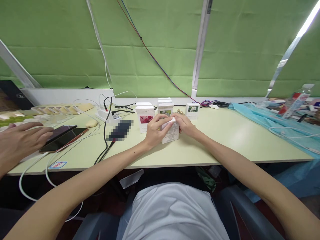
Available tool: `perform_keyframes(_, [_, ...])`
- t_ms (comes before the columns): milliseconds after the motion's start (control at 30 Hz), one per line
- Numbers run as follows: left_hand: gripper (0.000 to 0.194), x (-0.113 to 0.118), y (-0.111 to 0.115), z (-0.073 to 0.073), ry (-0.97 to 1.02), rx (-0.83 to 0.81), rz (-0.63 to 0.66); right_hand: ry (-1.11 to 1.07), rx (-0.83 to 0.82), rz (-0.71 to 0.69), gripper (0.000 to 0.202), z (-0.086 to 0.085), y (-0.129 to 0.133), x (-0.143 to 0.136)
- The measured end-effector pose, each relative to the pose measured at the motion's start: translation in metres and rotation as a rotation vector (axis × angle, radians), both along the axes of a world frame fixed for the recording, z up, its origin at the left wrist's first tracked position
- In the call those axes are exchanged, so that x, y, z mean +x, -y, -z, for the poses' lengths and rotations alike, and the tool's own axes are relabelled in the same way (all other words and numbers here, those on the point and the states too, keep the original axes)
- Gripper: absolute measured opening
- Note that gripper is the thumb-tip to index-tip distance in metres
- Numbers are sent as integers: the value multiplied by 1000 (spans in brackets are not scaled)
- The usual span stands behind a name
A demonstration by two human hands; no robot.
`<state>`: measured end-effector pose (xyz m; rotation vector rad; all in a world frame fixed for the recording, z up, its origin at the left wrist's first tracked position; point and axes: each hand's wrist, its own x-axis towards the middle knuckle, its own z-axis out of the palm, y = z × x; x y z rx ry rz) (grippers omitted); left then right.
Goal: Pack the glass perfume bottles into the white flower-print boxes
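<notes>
The print on the white carton (172,135) is too small to read, and the left hand (157,129) and right hand (184,124) cover part of its top. Behind the carton, the right hand partly hides a gold beaded item (180,112). Left of the carton, pixelation masks a dark device (120,130); farther left, the picture's edge cuts off a co-worker's hand (22,141).

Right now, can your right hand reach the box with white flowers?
Probably yes: the white-flower box stands just past the right hand, nothing seems between, though that hand touches another box.
</notes>
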<state>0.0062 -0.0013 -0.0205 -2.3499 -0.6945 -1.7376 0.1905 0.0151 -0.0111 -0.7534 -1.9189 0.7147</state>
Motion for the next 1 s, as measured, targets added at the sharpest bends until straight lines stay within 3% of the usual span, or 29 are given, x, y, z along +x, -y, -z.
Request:
perform_keyframes(233, [19,-3,-1,-2,-38,-12,29,14,11,21,39,1,-1,0])
perform_keyframes(533, [16,-1,-7,1,-28,126,36,22,82,22,39,3,-3,0])
perform_keyframes(1000, [21,2,7,-6,-22,57,7,70,131,112,39,-4,3,-1])
